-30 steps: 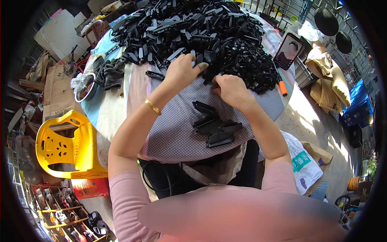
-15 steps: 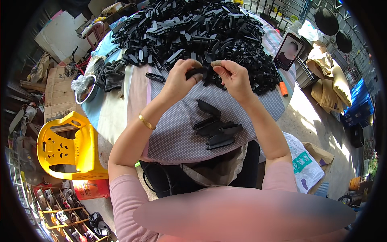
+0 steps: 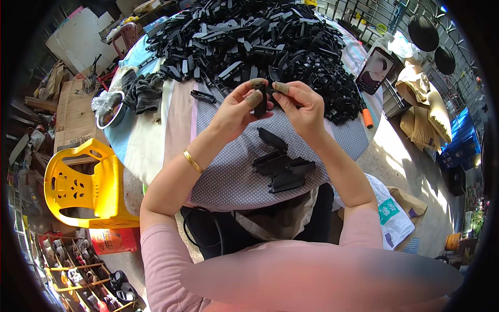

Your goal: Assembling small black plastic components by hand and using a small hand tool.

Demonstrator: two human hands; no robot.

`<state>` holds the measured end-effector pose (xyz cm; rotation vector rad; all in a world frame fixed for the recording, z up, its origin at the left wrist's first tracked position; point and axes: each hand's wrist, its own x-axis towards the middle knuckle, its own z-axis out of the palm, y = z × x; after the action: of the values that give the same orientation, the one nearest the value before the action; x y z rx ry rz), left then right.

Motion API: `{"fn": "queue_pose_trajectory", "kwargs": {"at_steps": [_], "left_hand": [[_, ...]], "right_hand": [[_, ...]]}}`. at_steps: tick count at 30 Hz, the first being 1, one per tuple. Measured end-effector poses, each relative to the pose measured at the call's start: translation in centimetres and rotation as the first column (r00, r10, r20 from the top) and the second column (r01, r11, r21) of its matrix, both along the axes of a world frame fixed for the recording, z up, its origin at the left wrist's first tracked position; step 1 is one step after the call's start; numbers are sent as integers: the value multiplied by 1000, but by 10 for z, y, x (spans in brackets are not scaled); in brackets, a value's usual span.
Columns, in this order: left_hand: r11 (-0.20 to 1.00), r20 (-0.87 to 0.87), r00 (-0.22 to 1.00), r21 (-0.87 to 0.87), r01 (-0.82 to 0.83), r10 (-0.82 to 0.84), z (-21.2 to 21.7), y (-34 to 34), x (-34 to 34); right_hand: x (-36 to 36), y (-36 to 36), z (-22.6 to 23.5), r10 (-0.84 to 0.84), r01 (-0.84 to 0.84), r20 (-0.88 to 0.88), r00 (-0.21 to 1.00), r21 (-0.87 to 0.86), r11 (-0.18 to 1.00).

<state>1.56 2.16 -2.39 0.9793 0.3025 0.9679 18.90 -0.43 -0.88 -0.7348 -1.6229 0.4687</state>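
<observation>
Over the table's near half, my left hand is closed round a long black plastic part, held upright between thumb and fingers. Close on its right, my right hand pinches with thumb and forefinger near the part's upper end. Whatever is in that pinch is too small and dark to make out. Tan tape wraps fingertips of both hands. Below them, several black plastic parts lie in a small group on the dotted cloth. Beyond my hands rises a big heap of black parts, with smaller pieces on its right.
A single black part lies left of the heap. An orange-handled tool and a propped phone are at the right edge. Dark gloves and a bowl sit left. A yellow chair stands beside the table.
My left hand has turned the black part from lying sideways to upright, its taped fingers now showing. My right hand has come in closer to it.
</observation>
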Motion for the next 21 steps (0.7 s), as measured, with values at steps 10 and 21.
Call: {"fn": "queue_pose_trajectory", "kwargs": {"at_steps": [10,21], "left_hand": [[999,-93,994,8,-50,50,8,-17,10],[984,-145,976,89,-152,164,14,-24,15]], "right_hand": [[2,-1,1,-152,139,74,986,157,978],[-2,-5,2,-218,176,170,961,234,956]]}}
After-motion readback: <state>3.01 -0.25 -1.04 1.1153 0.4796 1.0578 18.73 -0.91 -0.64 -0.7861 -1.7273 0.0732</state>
